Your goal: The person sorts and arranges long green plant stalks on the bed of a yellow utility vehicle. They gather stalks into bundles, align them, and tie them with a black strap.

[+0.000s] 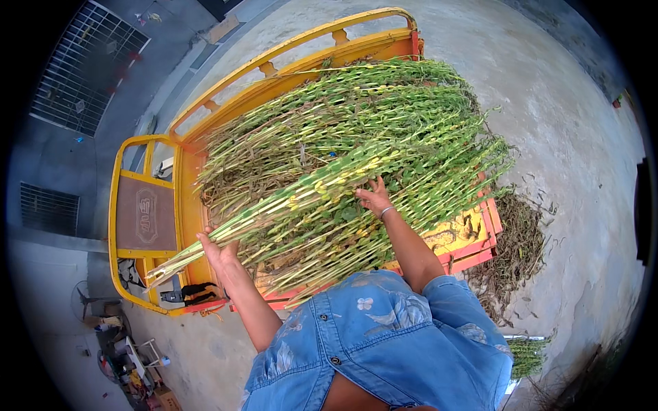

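Note:
A long bundle of green stalks with yellowish pods (277,200), apparently sesame, lies slantwise across the view. My left hand (221,253) holds it near the pale cut ends, which stick out past the hand to the lower left. Farther along, my right hand (374,198) is at the bundle's near edge, thumb and one finger showing apart, the other fingers partly hidden by the stalks and leaves. A silvery bracelet circles that wrist. Beneath the bundle, a thick layer of similar stalks (370,108) fills the yellow and orange cargo bed (191,180), leafy ends towards the right.
A yellow rail (288,49) runs along the bed's far side, and a yellow-framed panel (145,213) stands at its left end. Dry plant debris (519,246) lies on the concrete floor (570,133) at right. At lower left are a fan (87,300) and cluttered household items (131,365).

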Demonstrator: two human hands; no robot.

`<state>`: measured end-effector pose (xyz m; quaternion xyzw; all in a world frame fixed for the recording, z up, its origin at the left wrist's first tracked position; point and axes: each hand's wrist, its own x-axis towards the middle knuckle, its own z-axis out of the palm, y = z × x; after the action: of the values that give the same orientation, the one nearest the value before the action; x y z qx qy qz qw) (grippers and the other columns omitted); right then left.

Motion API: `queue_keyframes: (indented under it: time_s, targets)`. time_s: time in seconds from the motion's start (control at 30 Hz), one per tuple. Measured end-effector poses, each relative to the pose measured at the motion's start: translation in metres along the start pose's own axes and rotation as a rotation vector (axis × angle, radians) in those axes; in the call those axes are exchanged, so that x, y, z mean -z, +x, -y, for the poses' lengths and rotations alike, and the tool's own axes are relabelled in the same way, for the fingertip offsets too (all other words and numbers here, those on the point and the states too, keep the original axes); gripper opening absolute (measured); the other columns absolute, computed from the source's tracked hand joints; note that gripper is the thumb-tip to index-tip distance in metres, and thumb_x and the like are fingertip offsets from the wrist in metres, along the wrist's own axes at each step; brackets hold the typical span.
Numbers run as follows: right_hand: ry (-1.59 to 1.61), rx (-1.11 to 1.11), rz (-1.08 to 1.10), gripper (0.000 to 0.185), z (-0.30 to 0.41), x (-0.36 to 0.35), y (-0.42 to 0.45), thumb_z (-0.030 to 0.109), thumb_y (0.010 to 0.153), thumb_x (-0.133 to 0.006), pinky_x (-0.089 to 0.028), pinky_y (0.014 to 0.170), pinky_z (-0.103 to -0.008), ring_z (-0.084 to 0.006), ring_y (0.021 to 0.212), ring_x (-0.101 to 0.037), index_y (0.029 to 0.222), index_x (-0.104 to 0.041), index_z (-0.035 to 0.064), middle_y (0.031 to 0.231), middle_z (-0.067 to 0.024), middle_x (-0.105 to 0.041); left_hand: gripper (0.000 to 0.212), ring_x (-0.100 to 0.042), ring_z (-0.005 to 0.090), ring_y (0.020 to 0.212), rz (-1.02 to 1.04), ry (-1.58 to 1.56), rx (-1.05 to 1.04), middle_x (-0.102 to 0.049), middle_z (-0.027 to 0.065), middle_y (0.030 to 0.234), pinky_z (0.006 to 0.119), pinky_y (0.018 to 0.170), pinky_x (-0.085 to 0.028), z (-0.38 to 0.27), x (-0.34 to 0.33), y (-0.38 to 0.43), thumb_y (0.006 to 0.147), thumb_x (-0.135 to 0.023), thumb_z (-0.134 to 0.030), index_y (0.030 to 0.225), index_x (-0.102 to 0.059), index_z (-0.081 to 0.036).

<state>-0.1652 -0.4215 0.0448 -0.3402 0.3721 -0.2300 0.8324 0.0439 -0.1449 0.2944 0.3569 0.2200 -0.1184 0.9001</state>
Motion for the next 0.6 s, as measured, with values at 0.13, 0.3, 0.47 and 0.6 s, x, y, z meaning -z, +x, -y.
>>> queue_keyframes:
  time_s: [0.13,0.3,0.47,0.6]
  targets:
    - [0.285,-0.025,0.026,0.104,-0.013,-0.025,0.001,0.0,0.076,-0.063,-0.048,0.057,-0.0288,-0.0203,0.076,-0.06,0.139,0.019,0.0165,0.104,-0.0135,-0.053,0.044,-0.049,0.0192,0.073,-0.09,-0.002,-0.025,-0.049,-0.0007,0.066,0.057,0.091,-0.033,0.006,-0.017,-0.025,0.089,-0.044,-0.049,0.063,-0.048,-0.014]
    - [0.164,-0.191,0.064,0.096,-0.013,-0.019,-0.002,0.0,0.077,-0.06,-0.05,0.068,-0.0368,-0.0262,0.093,-0.058,0.141,0.011,0.0123,0.118,-0.0184,-0.047,0.043,-0.049,0.0201,0.082,-0.064,-0.041,-0.006,-0.053,0.0007,0.073,0.056,0.096,-0.03,0.004,-0.009,-0.022,0.087,-0.048,-0.049,0.062,-0.047,-0.014]
    - [-0.092,-0.211,0.103,0.07,-0.012,-0.015,-0.008,0.008,0.08,-0.06,-0.048,0.083,-0.0425,-0.0295,0.105,-0.053,0.136,-0.018,0.0029,0.125,-0.0172,-0.044,0.042,-0.048,0.02,0.084,-0.016,-0.015,0.001,-0.053,0.0006,0.073,0.057,0.098,-0.027,0.003,0.001,-0.007,0.087,-0.049,-0.048,0.063,-0.047,-0.014]
    - [-0.429,-0.296,-0.059,0.027,-0.006,-0.047,-0.005,0.014,0.083,-0.059,-0.05,0.076,-0.04,-0.023,0.093,-0.059,0.104,-0.054,-0.0022,0.085,-0.0153,-0.062,0.043,-0.047,0.0203,0.086,-0.01,-0.041,-0.017,-0.053,0.0006,0.074,0.059,0.098,-0.026,-0.006,0.012,-0.011,0.088,-0.046,-0.049,0.062,-0.046,-0.015]
